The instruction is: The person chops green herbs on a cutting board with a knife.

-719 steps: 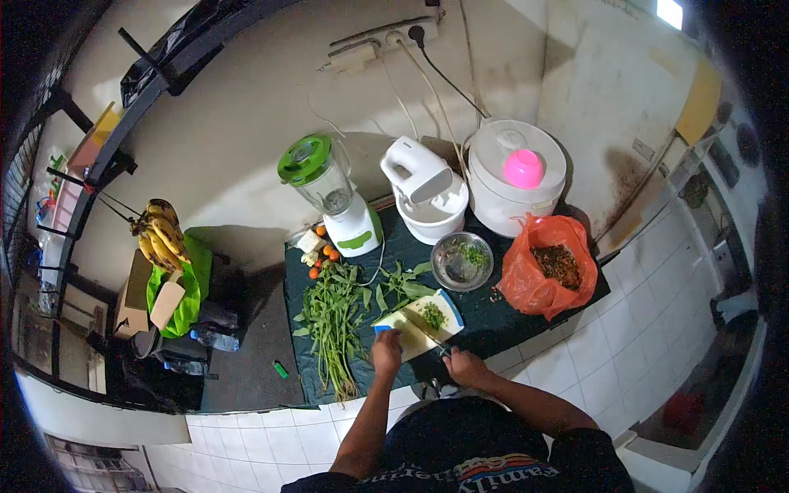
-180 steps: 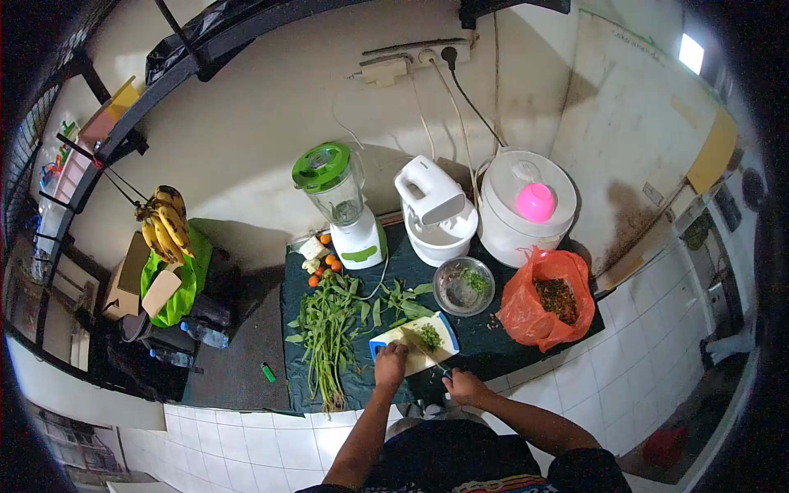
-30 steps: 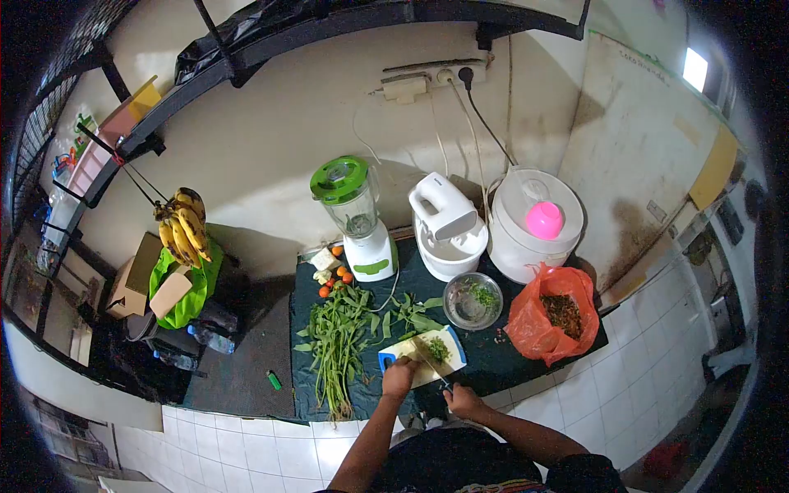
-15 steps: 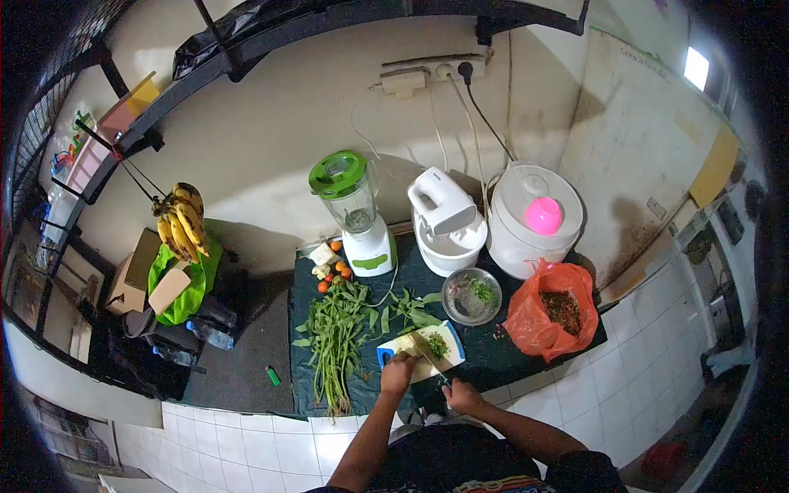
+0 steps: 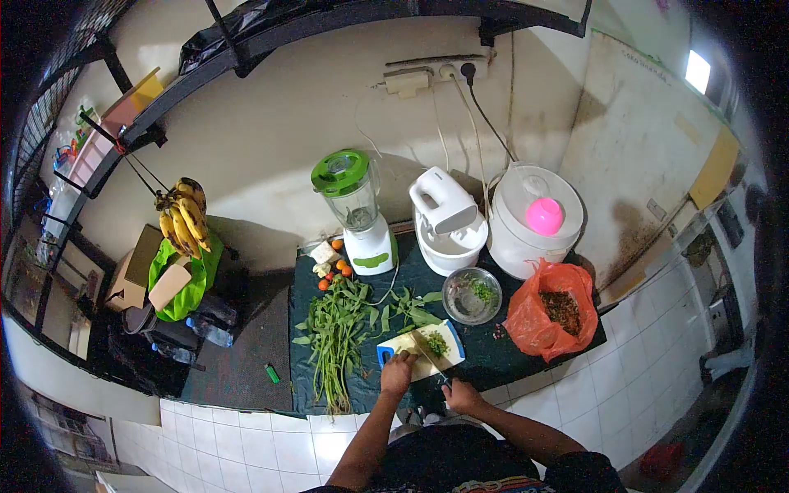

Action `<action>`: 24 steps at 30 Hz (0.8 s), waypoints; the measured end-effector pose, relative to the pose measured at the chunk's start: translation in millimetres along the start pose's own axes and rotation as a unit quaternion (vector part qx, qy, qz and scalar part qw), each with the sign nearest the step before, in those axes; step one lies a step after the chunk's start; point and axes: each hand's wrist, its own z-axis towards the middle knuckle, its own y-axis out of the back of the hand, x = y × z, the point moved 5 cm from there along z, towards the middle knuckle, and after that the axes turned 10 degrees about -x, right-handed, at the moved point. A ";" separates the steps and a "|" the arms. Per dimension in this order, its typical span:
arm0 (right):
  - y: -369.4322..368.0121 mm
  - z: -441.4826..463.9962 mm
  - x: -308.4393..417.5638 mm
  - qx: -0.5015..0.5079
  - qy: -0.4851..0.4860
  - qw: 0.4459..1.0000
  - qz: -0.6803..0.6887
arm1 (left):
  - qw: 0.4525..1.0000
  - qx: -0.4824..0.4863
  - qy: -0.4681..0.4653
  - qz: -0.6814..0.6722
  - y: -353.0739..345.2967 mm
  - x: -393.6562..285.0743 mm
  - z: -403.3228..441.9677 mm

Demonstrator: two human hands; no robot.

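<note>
A white cutting board with blue ends lies near the front edge of the dark-covered table. My right hand is closed on the handle of a knife, whose blade lies across the board. Chopped greens form a small pile to the right of the blade. At the board's left part, my left hand is closed, fingers bent down; what they press or hold is too small to make out. Leafy greens with long stems lie left of the board. Behind it stands a metal bowl with some chopped greens inside.
A blender, a white mixer with its bowl and a large white container stand along the back. An orange plastic bag sits at the right. Bananas hang at the left. Small orange-red vegetables lie beside the blender.
Since the earliest frame, the view has shifted and the chopped pile has changed shape. Over the last second, both hands stay almost in place, and the knife remains across the board.
</note>
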 end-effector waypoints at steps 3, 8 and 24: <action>-1.4 -1.1 -1.5 -0.002 -0.010 1.000 0.008 | 1.000 -0.027 -0.008 -0.011 5.2 -3.1 -0.9; 3.7 -4.2 0.9 -0.016 0.003 1.000 0.015 | 0.999 -0.032 0.001 -0.023 10.0 -5.8 -3.1; -0.2 -2.1 -0.3 -0.023 -0.003 1.000 -0.016 | 1.000 -0.023 -0.012 0.013 7.1 -3.0 -11.3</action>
